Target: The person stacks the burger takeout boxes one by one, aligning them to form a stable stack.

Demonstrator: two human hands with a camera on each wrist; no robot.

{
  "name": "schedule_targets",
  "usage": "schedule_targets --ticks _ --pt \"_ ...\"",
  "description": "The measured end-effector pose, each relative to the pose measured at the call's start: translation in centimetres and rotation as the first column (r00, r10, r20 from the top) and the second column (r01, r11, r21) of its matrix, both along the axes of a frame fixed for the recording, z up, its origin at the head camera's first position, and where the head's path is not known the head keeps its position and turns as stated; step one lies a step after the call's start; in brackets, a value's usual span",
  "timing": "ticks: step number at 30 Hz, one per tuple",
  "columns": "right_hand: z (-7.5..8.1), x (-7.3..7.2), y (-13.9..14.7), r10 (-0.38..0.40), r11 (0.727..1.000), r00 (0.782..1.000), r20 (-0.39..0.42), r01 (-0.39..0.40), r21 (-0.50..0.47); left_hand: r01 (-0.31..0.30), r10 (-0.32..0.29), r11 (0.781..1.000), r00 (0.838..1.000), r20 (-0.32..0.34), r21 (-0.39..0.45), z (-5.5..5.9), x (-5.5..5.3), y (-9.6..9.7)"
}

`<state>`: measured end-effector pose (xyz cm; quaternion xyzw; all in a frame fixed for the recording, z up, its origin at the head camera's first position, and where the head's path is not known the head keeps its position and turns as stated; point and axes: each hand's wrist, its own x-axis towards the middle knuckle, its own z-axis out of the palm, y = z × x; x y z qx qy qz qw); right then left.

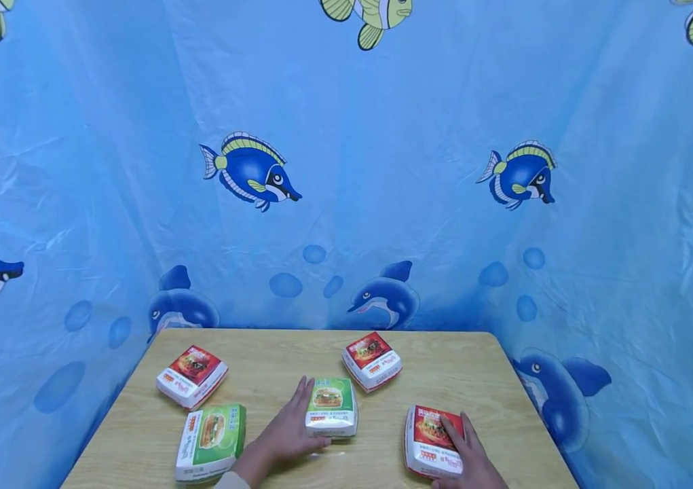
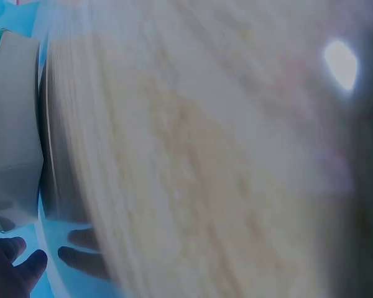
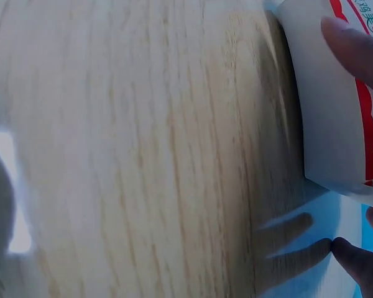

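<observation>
In the head view my left hand (image 1: 288, 429) lies spread along the left side of a green-topped burger box (image 1: 330, 401). Its thumb reaches across in front of the box, and its fingers point to the back. The left wrist view shows the box's pale side (image 2: 12, 124), with fingertips (image 2: 32, 267) just past one end. My right hand (image 1: 473, 456) is at the right side of a red-topped burger box (image 1: 428, 435), one straight finger over its lid. From the right wrist, a digit overlaps the white side (image 3: 329, 118); other fingertips show beyond the box's end.
On the wooden table (image 1: 377, 468) stand more burger boxes: a red-topped one (image 1: 192, 373) at back left, a green-topped one (image 1: 212, 441) beside my left forearm, and another red-topped one (image 1: 372, 360) at the back. A blue sea-print curtain (image 1: 346, 204) surrounds the table.
</observation>
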<state>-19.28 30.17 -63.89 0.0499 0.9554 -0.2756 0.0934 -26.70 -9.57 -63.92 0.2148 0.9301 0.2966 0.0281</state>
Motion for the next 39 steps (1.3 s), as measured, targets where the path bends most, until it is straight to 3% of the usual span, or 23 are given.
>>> schedule_targets --ticks 12,18,26,31,39 --pt "-0.1 0.2 -0.9 -0.038 0.999 0.997 -0.073 0.039 0.01 0.006 -0.004 1.0 0.999 -0.048 0.028 0.1 0.5 -0.3" --pt "0.3 0.3 -0.8 -0.06 0.998 0.996 -0.067 0.06 -0.008 0.011 -0.01 0.999 0.999 -0.042 0.038 0.0 0.6 -0.4" --pt "1.3 -0.7 -1.0 -0.047 0.999 0.997 -0.064 0.047 -0.007 0.01 -0.009 0.999 1.0 -0.026 0.04 -0.3 0.6 -0.3" --pt "2.4 -1.8 -1.2 -0.005 1.0 0.991 -0.136 0.007 0.014 0.0 0.001 0.998 1.0 -0.018 0.07 -0.4 0.6 0.0" --pt "3.4 -2.4 -3.1 0.006 0.998 0.989 -0.148 -0.014 -0.054 -0.01 0.01 0.997 1.0 -0.003 0.08 -0.9 1.5 0.0"
